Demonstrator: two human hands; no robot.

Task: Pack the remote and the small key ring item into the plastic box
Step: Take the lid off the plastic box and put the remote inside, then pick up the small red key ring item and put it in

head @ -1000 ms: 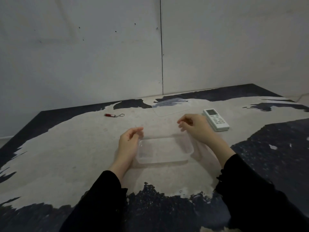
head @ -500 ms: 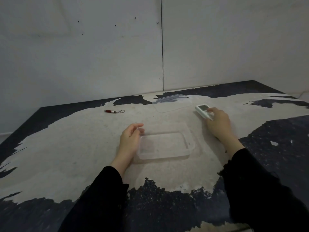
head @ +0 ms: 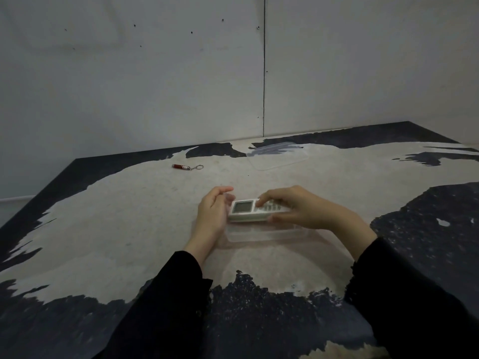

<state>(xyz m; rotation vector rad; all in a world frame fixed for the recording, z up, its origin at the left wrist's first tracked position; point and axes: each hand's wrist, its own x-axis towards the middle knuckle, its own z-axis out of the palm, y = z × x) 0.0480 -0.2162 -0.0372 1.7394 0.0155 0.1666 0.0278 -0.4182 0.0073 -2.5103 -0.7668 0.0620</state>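
Observation:
A white remote (head: 250, 210) with a grey screen lies sideways just above the clear plastic box (head: 267, 235) at the table's middle. My right hand (head: 298, 207) grips the remote from its right end, fingers over the buttons. My left hand (head: 212, 212) rests against the box's left end, fingers curved and touching the remote's screen end. A small red key ring item (head: 184, 167) with a metal ring lies far back on the left, apart from both hands.
The clear lid (head: 277, 155) lies flat at the back of the table near the wall. The table top (head: 129, 216) is worn, pale in the middle and dark at its edges. A grey wall rises right behind it.
My right hand picked the remote up from the right side of the table and carried it left over the box. My left hand stayed at the box's left end.

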